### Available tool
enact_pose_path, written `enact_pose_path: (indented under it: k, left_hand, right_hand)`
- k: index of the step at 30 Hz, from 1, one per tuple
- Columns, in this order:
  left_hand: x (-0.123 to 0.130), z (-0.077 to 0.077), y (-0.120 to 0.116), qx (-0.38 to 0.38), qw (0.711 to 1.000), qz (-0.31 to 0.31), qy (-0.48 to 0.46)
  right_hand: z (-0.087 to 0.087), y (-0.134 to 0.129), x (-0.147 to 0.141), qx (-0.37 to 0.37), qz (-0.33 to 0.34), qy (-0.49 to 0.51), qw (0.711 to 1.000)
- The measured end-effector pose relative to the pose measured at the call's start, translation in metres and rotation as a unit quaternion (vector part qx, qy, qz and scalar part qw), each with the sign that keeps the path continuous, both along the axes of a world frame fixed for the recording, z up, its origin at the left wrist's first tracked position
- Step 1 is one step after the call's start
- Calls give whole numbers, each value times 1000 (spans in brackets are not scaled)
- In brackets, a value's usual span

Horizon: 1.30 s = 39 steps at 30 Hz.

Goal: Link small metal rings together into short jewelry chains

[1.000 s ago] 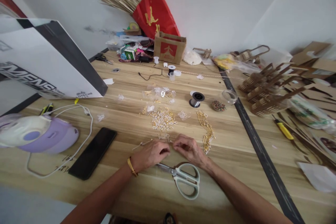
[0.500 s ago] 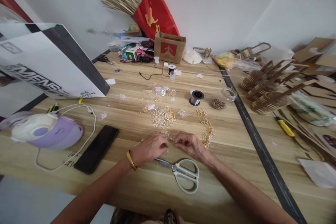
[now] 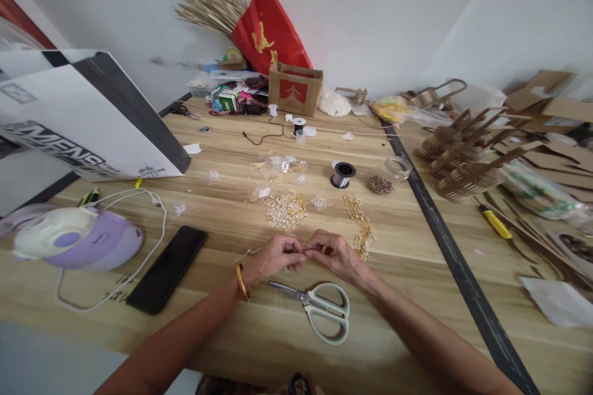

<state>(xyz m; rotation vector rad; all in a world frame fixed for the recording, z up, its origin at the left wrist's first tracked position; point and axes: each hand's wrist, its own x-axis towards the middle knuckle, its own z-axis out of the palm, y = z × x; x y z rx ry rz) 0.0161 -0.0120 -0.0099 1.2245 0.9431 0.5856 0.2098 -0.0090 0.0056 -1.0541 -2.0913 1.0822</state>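
Fingertip to fingertip, my left hand and my right hand meet low over the table. Both are closed in a pinch, and what sits between the fingertips is too small to make out. A thin beaded strand shows beside my left hand. Just beyond the hands lies a heap of gold and clear beads. Gold chains lie to the right of my right hand. Scissors with pale green handles rest on the near side, blades pointing left.
A black phone and a purple-and-white device with a white cable lie left, below a large white box. A wire spool and a jar stand beyond the chains. Small woven baskets and a yellow cutter are right.
My hands have come together; the gap between their fingertips has closed. My left hand has turned slightly. The whole view has shifted a little.
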Motion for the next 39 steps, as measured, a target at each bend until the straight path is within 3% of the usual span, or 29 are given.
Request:
enact_pose_path:
  k: [5,9,12,25,28,34,39]
  left_hand:
    - [-3,-5,-2,-11,1000,23,-18]
    - [-7,-4,1,-8,1000,25,-17]
    - [-9,-2,3,2,999,36,-12]
    - [-15,-6,7,59,997,30,40]
    - [-16,-7,7,76,995,33,52]
    - [-15,-6,6,88,995,27,50]
    - [-15,-8,6,108,992,26,60]
  right_hand:
    - [2,10,12,91,-26,-104,990]
    - [4,10,14,162,3,-283,946]
    - [5,7,7,181,23,-362,914]
    - [-3,6,6,213,86,-467,854]
    - [2,7,10,196,94,-474,853]
    - [11,8,12,182,90,-409,890]
    - [6,7,3,194,96,-405,888]
